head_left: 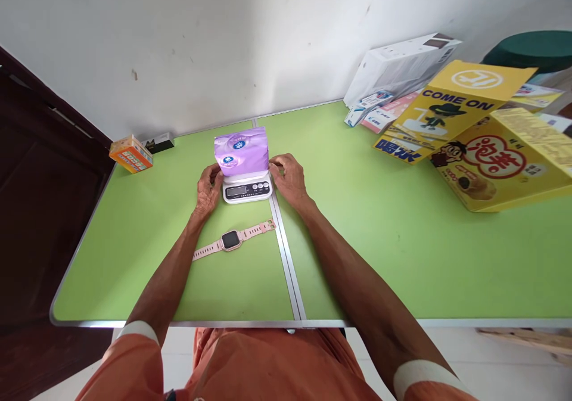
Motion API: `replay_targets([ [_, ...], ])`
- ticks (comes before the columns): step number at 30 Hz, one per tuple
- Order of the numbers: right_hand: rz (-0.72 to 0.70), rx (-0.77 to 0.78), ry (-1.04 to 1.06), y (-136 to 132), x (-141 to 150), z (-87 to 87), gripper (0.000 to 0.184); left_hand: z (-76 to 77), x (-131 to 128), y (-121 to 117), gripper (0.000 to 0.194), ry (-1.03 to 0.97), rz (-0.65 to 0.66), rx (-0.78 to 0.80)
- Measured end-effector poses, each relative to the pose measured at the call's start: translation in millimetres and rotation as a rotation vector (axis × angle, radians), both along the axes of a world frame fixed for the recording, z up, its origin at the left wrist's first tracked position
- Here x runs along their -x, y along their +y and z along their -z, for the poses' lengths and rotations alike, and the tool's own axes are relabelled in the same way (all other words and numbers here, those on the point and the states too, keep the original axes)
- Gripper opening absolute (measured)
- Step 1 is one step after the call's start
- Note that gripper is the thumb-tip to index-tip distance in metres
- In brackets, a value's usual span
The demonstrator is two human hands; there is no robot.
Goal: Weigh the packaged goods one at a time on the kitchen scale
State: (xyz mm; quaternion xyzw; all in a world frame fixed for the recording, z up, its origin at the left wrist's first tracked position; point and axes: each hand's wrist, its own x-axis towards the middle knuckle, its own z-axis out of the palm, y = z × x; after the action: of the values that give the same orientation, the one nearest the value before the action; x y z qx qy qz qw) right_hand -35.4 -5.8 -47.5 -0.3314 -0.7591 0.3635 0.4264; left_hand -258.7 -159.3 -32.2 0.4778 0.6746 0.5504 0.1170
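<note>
A white kitchen scale (248, 191) with a dark display and several buttons sits on the green table. On its platform rests a purple tissue pack (241, 151), covering much of the scale's rear. My left hand (209, 189) is closed against the left side of the scale, its fingers curled close to the pack's lower corner. At the opposite side, my right hand (289, 179) grips the scale's edge, with fingertips beside the pack's lower right corner. Nearer to me lies a pink smartwatch (231, 240), its strap stretched flat and its screen dark.
An orange box (131, 154) and a small black box (159, 143) stand at the back left. Yellow cartons (500, 162), a white box (397, 67) and smaller packets (379, 118) crowd the right. A metal seam (288, 270) crosses the table; a wall borders its back.
</note>
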Motion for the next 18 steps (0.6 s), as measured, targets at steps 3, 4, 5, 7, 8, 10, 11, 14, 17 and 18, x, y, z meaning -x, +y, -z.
replay_targets([
  [3,0.004,0.006,-0.005,-0.5,0.1,-1.6,0.011,0.0,0.5,-0.3,0.052,0.025,0.008,-0.005],
  [4,0.004,0.006,-0.009,-0.7,0.0,-2.1,0.011,-0.2,0.7,-0.5,0.053,0.034,0.009,-0.004],
  [5,0.004,0.007,-0.013,-0.8,-0.1,-2.5,0.011,-0.4,0.9,-0.7,0.053,0.042,0.009,-0.002],
  [7,0.003,0.01,-0.021,-0.9,-0.3,-3.0,0.012,-0.8,1.4,-1.0,0.053,0.057,0.005,0.003],
  [8,0.003,0.01,-0.023,-1.0,-0.3,-3.1,0.012,-1.0,1.6,-1.1,0.053,0.062,0.003,0.004],
  [10,0.005,0.01,-0.024,-0.9,-0.1,-2.8,0.012,-1.6,1.8,-1.3,0.052,0.07,0.0,0.01],
  [11,0.006,0.008,-0.024,-0.8,0.1,-2.5,0.011,-1.9,1.8,-1.4,0.052,0.072,0.0,0.015],
  [14,0.007,-0.002,-0.023,-0.2,0.9,-1.6,0.012,-3.4,1.4,-1.7,0.052,0.076,-0.001,0.03],
  [17,0.01,-0.01,-0.024,0.5,1.5,-1.0,0.012,-5.0,0.8,-2.0,0.051,0.07,-0.006,0.038],
  [18,0.011,-0.009,-0.025,0.7,1.5,-1.0,0.012,-5.4,0.6,-2.1,0.051,0.067,-0.005,0.037],
])
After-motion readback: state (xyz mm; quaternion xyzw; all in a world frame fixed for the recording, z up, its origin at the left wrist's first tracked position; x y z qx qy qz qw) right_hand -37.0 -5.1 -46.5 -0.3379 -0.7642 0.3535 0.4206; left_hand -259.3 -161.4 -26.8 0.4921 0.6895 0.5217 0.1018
